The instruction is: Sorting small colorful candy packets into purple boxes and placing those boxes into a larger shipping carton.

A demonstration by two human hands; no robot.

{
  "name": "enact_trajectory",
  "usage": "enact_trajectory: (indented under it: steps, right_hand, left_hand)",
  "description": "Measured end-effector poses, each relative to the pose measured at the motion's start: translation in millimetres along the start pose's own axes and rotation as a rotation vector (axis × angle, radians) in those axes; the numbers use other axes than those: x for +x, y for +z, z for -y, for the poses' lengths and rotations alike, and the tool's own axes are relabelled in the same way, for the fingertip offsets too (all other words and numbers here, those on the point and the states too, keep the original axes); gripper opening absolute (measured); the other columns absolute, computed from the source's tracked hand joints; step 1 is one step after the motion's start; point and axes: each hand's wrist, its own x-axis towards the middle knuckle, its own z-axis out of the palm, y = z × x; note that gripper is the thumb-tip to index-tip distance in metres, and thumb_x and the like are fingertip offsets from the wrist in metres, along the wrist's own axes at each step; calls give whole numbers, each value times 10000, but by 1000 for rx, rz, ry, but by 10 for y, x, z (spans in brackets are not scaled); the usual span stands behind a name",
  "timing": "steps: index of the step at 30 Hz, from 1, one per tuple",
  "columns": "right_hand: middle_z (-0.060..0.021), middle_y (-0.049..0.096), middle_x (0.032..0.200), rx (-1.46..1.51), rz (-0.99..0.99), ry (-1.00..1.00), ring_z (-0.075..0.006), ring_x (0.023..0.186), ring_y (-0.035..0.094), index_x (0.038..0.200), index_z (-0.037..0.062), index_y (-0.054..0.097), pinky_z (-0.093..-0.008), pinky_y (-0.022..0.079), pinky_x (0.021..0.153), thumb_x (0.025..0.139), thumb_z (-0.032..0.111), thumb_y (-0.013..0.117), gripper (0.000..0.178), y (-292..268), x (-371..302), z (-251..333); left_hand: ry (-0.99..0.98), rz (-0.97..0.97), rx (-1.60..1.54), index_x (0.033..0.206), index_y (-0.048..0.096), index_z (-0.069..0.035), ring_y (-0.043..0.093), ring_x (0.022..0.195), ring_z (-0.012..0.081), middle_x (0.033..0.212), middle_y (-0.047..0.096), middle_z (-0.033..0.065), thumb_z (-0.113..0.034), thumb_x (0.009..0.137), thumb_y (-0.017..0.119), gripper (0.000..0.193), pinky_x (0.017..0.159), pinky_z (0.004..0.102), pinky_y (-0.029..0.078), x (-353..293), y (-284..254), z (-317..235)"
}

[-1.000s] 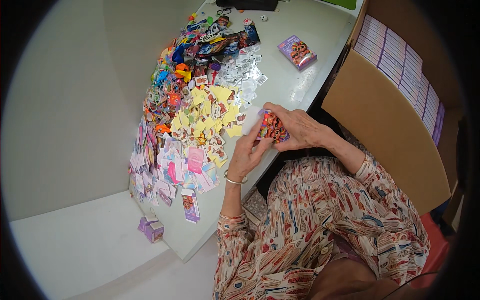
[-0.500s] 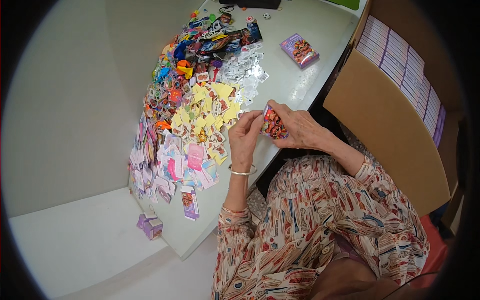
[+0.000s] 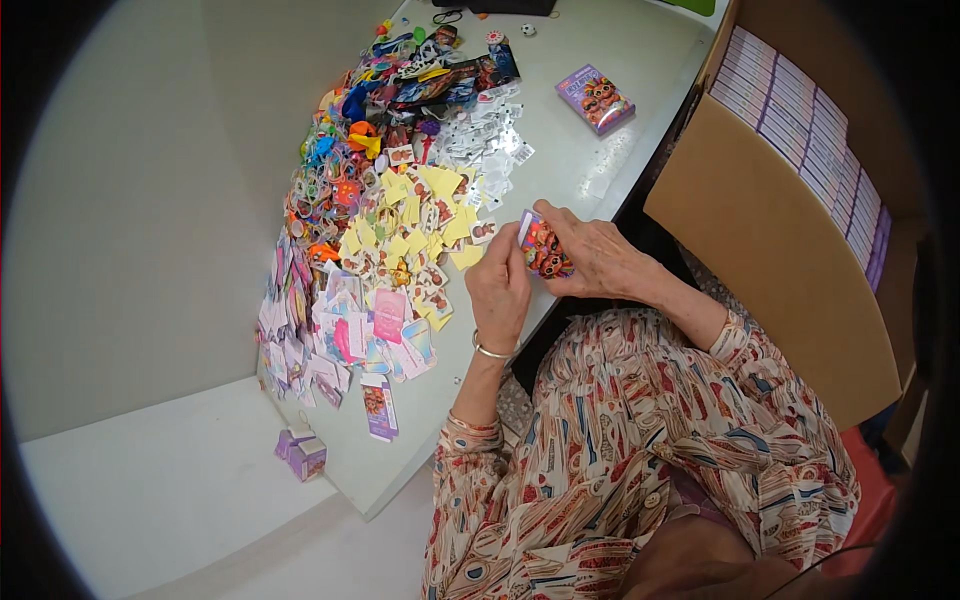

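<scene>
A small purple card box (image 3: 546, 250) with colourful cartoon figures on its face is between my two hands, over the table's near edge. My right hand (image 3: 605, 260) grips it from the right, thumb below and fingers over the upper edge. At its left edge, my left hand (image 3: 500, 292) is closed, thumb pressed against the box's pale upper end; its other fingertips are hidden. Just left of my left hand is a heap of yellow and white picture cards (image 3: 410, 225). A white picture card (image 3: 483, 232) shows right beside its knuckles.
A larger purple box (image 3: 596, 100) lies at the table's far right. Small toys (image 3: 335, 165), dark foil packets (image 3: 455, 85), white slips (image 3: 485, 140) and pastel cards (image 3: 375, 330) cover the left side. A flat carton (image 3: 378, 406) lies nearer. A cardboard box (image 3: 770, 240) of packed cartons stands right.
My left hand has turned and shifted slightly right, its fingers now curled out of sight behind the hand. The small box stays in my right hand, its pale upper end more visible.
</scene>
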Motion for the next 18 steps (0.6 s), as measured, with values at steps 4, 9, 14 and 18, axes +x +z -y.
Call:
enact_trajectory:
  steps: [4,9,14,18]
  right_hand:
    - [-271,535,1122,-30,-58,-34,-433,913,587,1344,-27,277,-447,507,758,689,256,722,841,33,-11,-24]
    - [-271,548,1100,2,-2,-42,-442,869,596,1319,-24,299,-450,512,729,677,253,721,817,-10,16,10]
    - [-264,556,1080,-7,13,-46,-439,862,601,1301,-25,303,-441,515,722,670,249,716,803,-24,2,-12]
    - [-265,554,1085,-5,3,-68,-432,865,605,1293,-33,304,-441,516,724,663,251,719,805,10,19,-9]
  left_hand:
    - [171,-7,90,1160,593,-13,641,656,282,878,672,176,-6,893,541,271,594,315,485,-95,-28,-22]
    - [48,18,-71,1116,620,-1,651,668,244,915,676,176,-5,898,539,233,603,306,490,-81,-85,-19]
    - [-49,174,-56,1105,638,8,654,718,186,959,682,161,-9,896,560,223,649,287,501,62,-128,-34]
    - [193,50,-112,1124,629,15,646,790,168,956,679,139,-22,890,590,240,722,276,504,1,-82,66]
